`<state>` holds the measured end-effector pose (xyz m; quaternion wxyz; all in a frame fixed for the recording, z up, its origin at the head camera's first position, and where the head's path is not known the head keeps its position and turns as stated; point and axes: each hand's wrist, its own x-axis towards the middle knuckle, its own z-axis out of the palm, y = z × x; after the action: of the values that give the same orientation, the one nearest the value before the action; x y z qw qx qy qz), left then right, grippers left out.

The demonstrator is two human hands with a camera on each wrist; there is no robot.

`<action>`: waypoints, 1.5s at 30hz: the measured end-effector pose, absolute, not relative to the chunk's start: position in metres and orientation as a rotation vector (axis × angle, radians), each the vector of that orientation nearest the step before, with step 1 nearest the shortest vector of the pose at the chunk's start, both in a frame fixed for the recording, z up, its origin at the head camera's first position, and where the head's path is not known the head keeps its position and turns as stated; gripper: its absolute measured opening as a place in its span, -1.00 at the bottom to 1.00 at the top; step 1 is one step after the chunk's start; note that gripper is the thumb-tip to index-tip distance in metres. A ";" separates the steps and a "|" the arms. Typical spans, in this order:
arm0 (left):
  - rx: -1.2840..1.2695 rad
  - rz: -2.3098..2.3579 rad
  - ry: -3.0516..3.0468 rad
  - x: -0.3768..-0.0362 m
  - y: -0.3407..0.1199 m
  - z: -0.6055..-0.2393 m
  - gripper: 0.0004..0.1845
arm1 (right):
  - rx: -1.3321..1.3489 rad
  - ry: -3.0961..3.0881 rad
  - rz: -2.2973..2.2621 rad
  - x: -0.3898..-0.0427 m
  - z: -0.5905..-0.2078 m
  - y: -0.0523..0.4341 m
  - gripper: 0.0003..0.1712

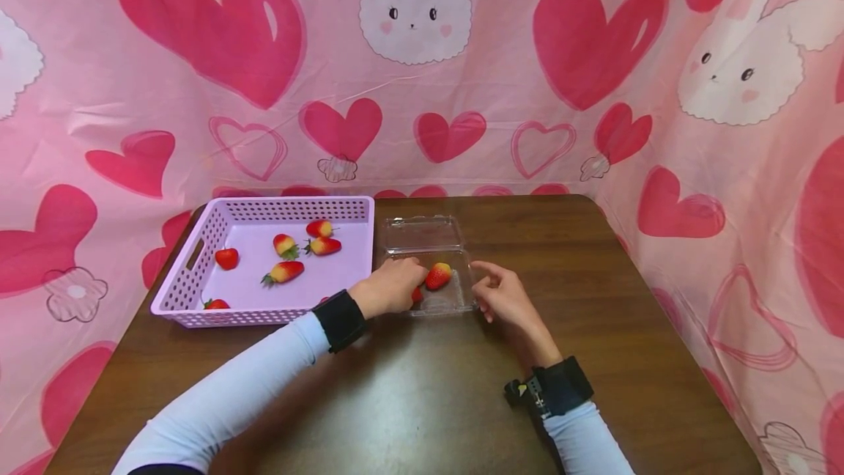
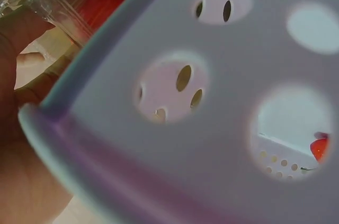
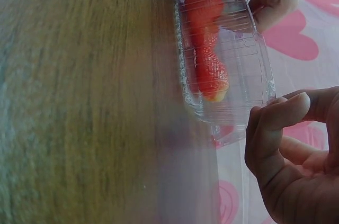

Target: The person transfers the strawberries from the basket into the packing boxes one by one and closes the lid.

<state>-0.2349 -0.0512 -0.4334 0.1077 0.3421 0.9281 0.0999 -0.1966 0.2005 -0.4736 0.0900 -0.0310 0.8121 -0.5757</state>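
Two red strawberries [image 1: 438, 275] lie in the clear plastic clamshell box [image 1: 455, 303]; six remain in the lilac perforated basket [image 1: 198, 292]. My left hand [image 1: 389, 288] curls on one berry; my right hand [image 1: 502, 295] hovers relaxed, empty.

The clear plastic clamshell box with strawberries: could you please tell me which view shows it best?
The head view: the clear plastic clamshell box shows whole, lid open, between both hands. The right wrist view shows its side blurred; the left wrist view only an edge.

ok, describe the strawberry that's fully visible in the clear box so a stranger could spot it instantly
On the brown table, right of the lilac basket, sits an open clear plastic clamshell between the left hand and right hand. The strawberry lies in its tray, red with a yellowish tip. Unlike the basket's loose berries, it is the only one fully showing inside clear plastic.
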 end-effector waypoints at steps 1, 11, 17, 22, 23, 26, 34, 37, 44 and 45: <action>1.008 0.294 2.731 -0.235 -0.051 -0.434 -0.67 | -0.090 2.414 -1.712 -0.197 -0.473 0.200 -0.42; 1.025 0.318 2.723 -0.237 -0.053 -0.439 -0.63 | -0.102 2.383 -1.705 -0.189 -0.452 0.195 -0.43; 1.059 0.303 2.746 -0.237 -0.053 -0.440 -0.66 | -0.141 2.377 -1.718 -0.181 -0.436 0.191 -0.44; 1.065 0.289 2.757 -0.236 -0.053 -0.438 -0.66 | -0.119 2.375 -1.709 -0.180 -0.433 0.191 -0.44; 1.064 0.289 2.756 -0.236 -0.053 -0.438 -0.66 | -0.115 2.376 -1.706 -0.181 -0.433 0.191 -0.44; 1.072 0.285 2.759 -0.236 -0.053 -0.436 -0.67 | -0.109 2.377 -1.694 -0.181 -0.433 0.191 -0.44; 1.091 0.275 2.767 -0.235 -0.054 -0.436 -0.67 | -0.101 2.414 -1.710 -0.199 -0.474 0.200 -0.42; 1.090 0.300 2.764 -0.235 -0.054 -0.436 -0.68 | -0.096 2.426 -1.709 -0.198 -0.473 0.199 -0.43; 1.099 0.352 2.745 -0.236 -0.056 -0.438 -0.69 | -0.111 2.429 -1.706 -0.197 -0.474 0.200 -0.43; 1.100 0.347 2.746 -0.235 -0.056 -0.438 -0.69 | -0.110 2.431 -1.704 -0.196 -0.474 0.200 -0.43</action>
<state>-0.2355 -0.0561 -0.4381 0.0814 0.3680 0.9190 0.1161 -0.1964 0.2001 -0.4742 0.0856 -0.0368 0.8154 -0.5714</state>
